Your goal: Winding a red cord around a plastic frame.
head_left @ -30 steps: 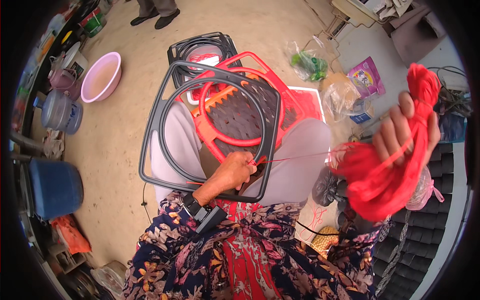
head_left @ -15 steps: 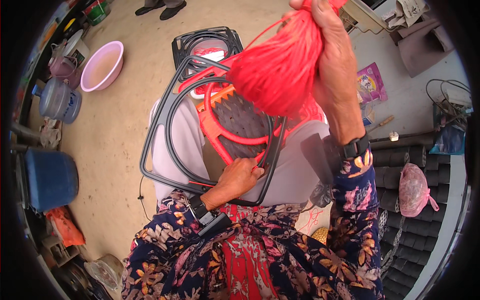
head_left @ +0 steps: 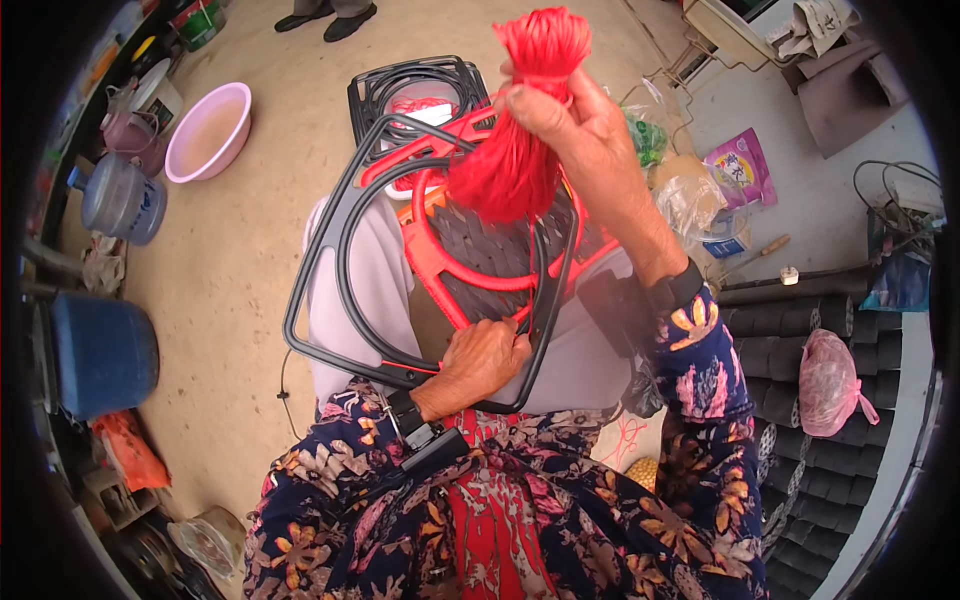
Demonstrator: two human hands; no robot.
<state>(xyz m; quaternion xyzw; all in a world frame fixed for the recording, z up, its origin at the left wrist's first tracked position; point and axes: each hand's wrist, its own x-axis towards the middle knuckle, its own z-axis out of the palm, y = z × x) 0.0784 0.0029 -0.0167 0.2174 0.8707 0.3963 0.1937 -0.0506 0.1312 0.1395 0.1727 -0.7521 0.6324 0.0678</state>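
My right hand point(head_left: 590, 150) is raised over my lap, its fingers and thumb closed round a thick bundle of red string point(head_left: 515, 165). The strands fan out above and hang loose below the grip. On my lap lies a black plastic frame point(head_left: 300, 270) with a ring inside it. A red plastic frame point(head_left: 430, 262) lies within that ring, over dark, slotted material point(head_left: 480, 240). My left hand point(head_left: 485, 358) is closed at the red frame's near end, beside the black frame; its fingertips are partly hidden.
Beyond my knees sits a stack of black frames point(head_left: 365, 100). A pink basin point(head_left: 208, 132), a water jug point(head_left: 125, 203) and a blue tub point(head_left: 105, 355) line the left. Dark rolls point(head_left: 810, 480) and a pink bag point(head_left: 832, 382) lie right. Someone's shoes point(head_left: 350, 24) show at the far edge.
My right hand has moved left and a little down with the bundle of red string, uncovering plastic bags at the right. My left hand stays almost where it was.
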